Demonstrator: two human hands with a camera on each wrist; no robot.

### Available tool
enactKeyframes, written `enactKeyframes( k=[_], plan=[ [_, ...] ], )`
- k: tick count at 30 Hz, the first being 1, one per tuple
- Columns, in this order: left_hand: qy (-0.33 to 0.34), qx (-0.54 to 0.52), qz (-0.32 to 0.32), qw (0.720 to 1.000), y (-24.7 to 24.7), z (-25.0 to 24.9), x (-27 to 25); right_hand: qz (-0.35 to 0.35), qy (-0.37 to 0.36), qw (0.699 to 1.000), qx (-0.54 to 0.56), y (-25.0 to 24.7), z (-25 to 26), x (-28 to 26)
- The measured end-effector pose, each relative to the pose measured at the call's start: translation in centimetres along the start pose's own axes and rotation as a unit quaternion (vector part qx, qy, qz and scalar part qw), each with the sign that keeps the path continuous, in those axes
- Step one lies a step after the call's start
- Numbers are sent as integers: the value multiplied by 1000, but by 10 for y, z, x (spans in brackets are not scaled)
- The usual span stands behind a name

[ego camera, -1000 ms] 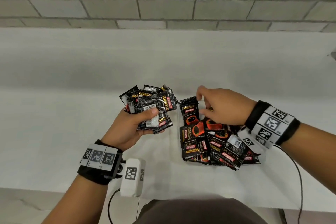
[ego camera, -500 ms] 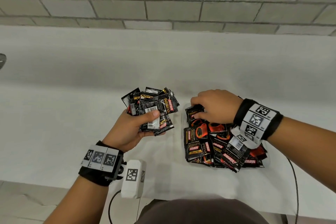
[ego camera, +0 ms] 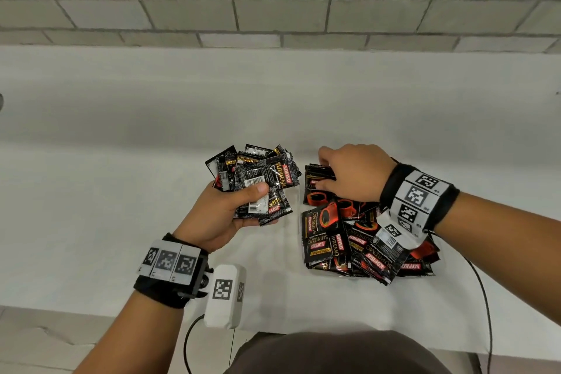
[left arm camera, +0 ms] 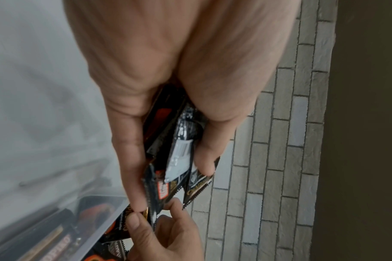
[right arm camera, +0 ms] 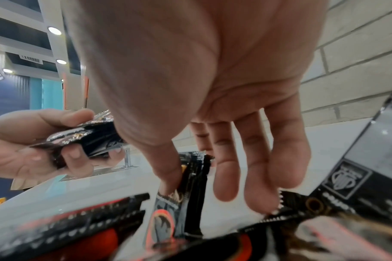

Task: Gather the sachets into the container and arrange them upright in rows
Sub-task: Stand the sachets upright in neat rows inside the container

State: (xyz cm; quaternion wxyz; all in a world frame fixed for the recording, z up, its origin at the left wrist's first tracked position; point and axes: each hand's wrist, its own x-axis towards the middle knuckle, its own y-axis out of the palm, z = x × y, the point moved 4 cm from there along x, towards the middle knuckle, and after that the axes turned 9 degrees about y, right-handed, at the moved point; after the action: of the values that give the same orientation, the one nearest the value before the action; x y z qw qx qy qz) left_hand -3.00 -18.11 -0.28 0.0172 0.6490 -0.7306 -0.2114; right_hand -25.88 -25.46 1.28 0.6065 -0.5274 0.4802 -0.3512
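Gripped between thumb and fingers of my left hand [ego camera: 233, 206] is a fanned bundle of black sachets [ego camera: 261, 176], held above the table left of the container; the left wrist view shows the bundle [left arm camera: 179, 153] edge-on. A clear container [left arm camera: 105, 227] sits to the right, filled with a loose heap of black and red sachets [ego camera: 358, 246]. At its far left corner my right hand [ego camera: 349, 176] reaches down, thumb and forefinger pinching one sachet [right arm camera: 192, 178] that stands on edge. The other right fingers hang straight over the heap.
Everything rests on a white table [ego camera: 121, 222] against a grey brick wall [ego camera: 273, 3]. The table's front edge [ego camera: 91, 310] runs just below my left wrist. A cable [ego camera: 482, 297] hangs from my right wrist past that edge.
My right hand has dropped from above the container's far left corner onto the sachets there and now pinches one. The left hand keeps its bundle in the same place.
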Motion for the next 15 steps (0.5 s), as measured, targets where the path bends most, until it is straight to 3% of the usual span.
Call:
enactKeyframes(
  k=[10, 12, 15],
  plan=[
    [-4, 2, 7, 1000, 9, 1, 3, -16, 15, 998, 64, -31, -15, -10],
    [-3, -1, 13, 1000, 12, 1, 3, -24, 1, 989, 143, -47, -17, -16],
    [-5, -12, 37, 999, 21, -1, 3, -50, -22, 953, 298, -68, -9, -32]
  ],
)
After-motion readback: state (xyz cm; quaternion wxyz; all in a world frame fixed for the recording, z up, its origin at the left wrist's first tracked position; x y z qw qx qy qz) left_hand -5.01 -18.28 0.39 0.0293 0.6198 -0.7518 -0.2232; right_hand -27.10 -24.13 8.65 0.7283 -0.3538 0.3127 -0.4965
